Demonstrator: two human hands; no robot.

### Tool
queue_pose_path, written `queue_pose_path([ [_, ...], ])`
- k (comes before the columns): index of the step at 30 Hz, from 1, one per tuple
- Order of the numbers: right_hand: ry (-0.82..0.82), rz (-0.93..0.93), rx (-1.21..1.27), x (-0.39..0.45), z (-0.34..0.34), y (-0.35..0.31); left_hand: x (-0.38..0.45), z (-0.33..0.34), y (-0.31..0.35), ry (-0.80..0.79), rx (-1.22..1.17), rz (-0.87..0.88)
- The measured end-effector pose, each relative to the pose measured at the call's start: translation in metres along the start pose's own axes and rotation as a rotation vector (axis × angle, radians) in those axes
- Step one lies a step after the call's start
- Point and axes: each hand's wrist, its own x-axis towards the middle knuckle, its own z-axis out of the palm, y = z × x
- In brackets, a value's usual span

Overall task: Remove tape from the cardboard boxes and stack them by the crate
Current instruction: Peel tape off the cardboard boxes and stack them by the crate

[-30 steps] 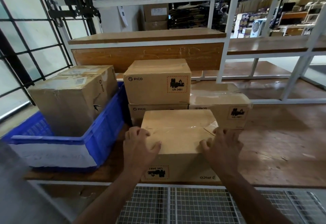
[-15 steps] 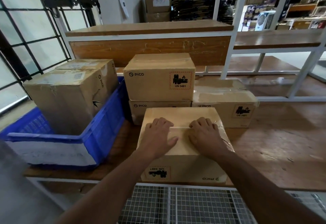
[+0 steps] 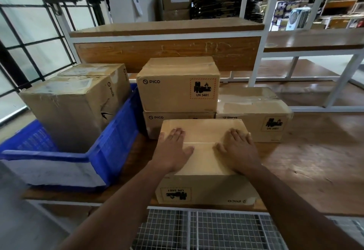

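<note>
Head view: both my hands lie flat on the front box at the near edge of the wooden shelf.

Straight ahead and below me sits the front box (image 3: pixel 204 163), its long axis running left to right, with a centre seam crossing its top between my thumbs. My left hand (image 3: pixel 173 149) rests palm down on the left half, fingers straight and spread; my right hand (image 3: pixel 237 149) does the same on the right half, fingertips near the far right corner. Neither hand pinches anything. Both sit about equally near the seam, so either could start on it. I cannot tell whether tape is on this top. The blue crate (image 3: pixel 110 145) stands at the shelf's left end, just beside the box, holding two tall cartons. Stacked boxes (image 3: pixel 177 90) stand just behind, touching or nearly so.
</note>
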Motion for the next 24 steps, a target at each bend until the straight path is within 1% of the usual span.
queue_pose_path([
  [2,-0.005,0.019,-0.01,0.005,-0.001,0.003,0.001,0.0,-0.009,0.019,-0.023,-0.064],
  [5,-0.024,0.008,0.01,0.01,-0.007,0.004,0.0,-0.001,-0.014,0.009,-0.071,-0.08],
  [6,-0.017,0.006,0.024,0.01,-0.007,0.007,0.0,0.0,-0.014,0.018,-0.101,-0.08],
  [8,0.05,0.035,0.094,0.007,-0.004,0.011,0.0,0.0,-0.015,0.092,-0.229,-0.107],
  [10,0.13,0.172,0.226,0.005,-0.005,0.013,-0.004,-0.001,-0.014,0.195,-0.404,-0.208],
  [11,0.138,0.25,0.3,0.005,-0.007,0.012,-0.006,-0.003,-0.012,0.226,-0.472,-0.273],
  [12,0.131,0.291,0.334,0.005,-0.009,0.011,-0.008,-0.005,-0.012,0.23,-0.518,-0.341],
  [14,0.117,0.288,0.337,0.003,-0.01,0.009,-0.012,-0.009,-0.012,0.174,-0.57,-0.459],
  [15,0.123,0.285,0.348,0.002,-0.01,0.008,-0.013,-0.01,-0.012,0.144,-0.596,-0.492],
  [17,0.14,0.282,0.367,-0.003,-0.012,0.008,-0.016,-0.011,-0.014,0.136,-0.624,-0.507],
  [20,0.202,0.261,0.435,-0.015,-0.013,0.009,-0.028,-0.011,-0.012,0.194,-0.655,-0.48],
  [24,0.436,0.227,0.535,-0.037,-0.017,0.006,-0.051,-0.014,-0.006,0.343,-0.748,-0.386],
])
